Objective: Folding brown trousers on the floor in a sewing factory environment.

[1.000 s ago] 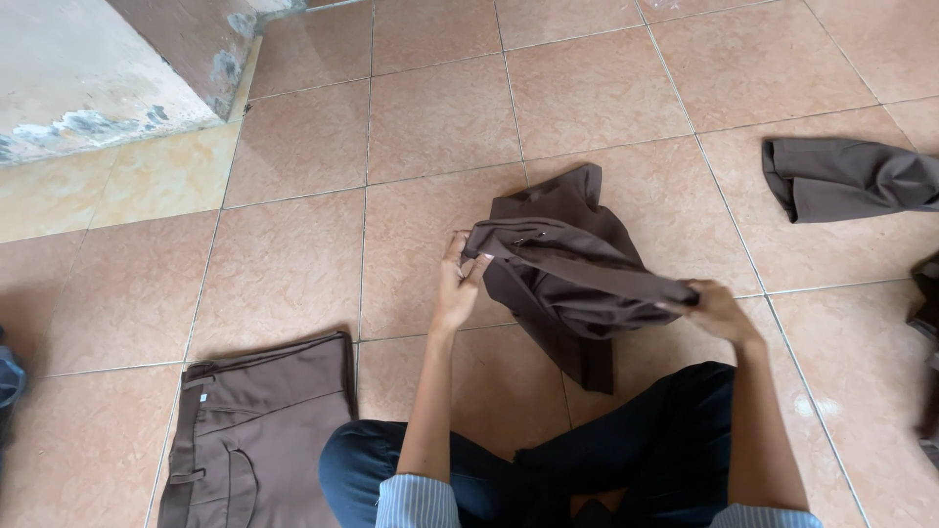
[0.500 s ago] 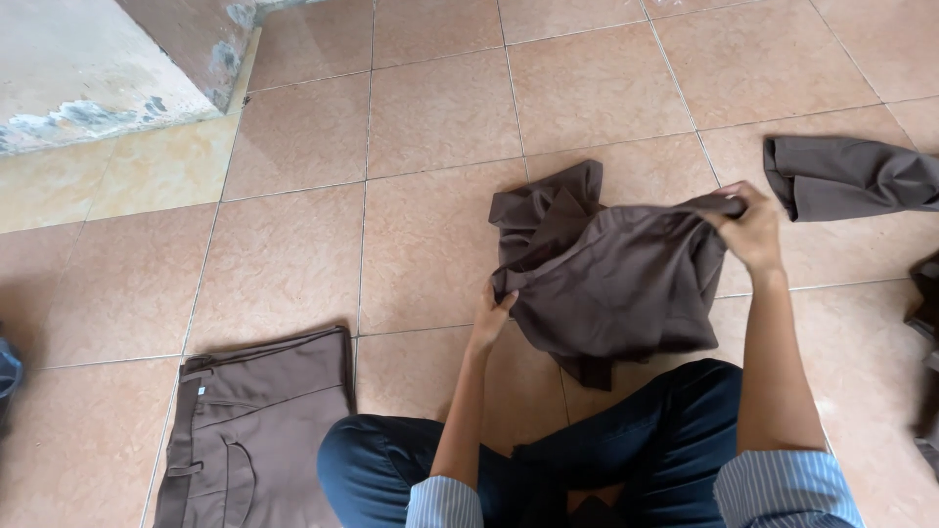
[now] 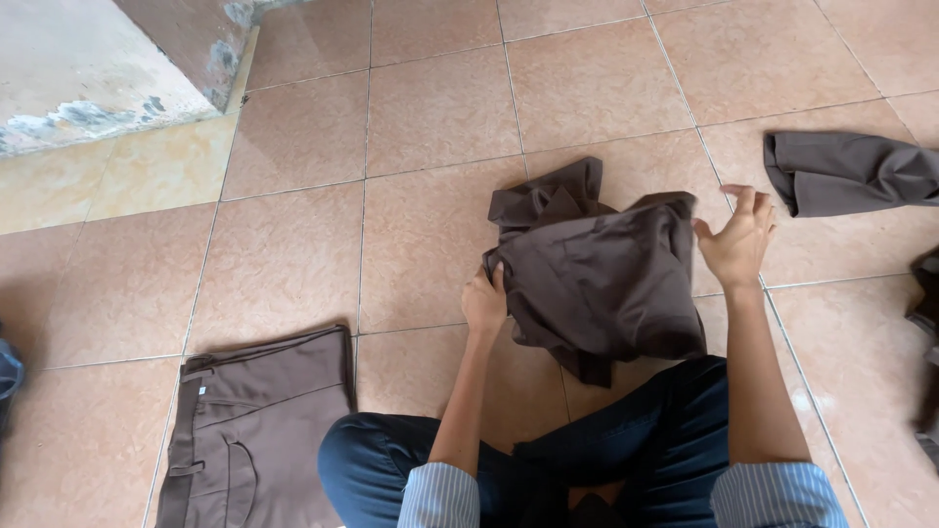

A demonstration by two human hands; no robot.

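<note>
Dark brown garment (image 3: 597,284), brown folded trousers (image 3: 259,420), pinkish-tan floor tiles (image 3: 430,108), blue-and-white striped cuffs (image 3: 440,497).

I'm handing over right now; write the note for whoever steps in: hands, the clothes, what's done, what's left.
Left hand: gripping the left edge of the brown garment on the tiled floor.
Right hand: open, fingers spread, at the garment's right edge, holding nothing.
Garment: partly folded, bunched and creased, lying just beyond the crossed legs.
Done: folded brown trousers lie flat to the left.
Left: this garment is not yet flat or neat; another loose brown garment lies to the right, unfolded, with dark cloth at the right edge.
</note>
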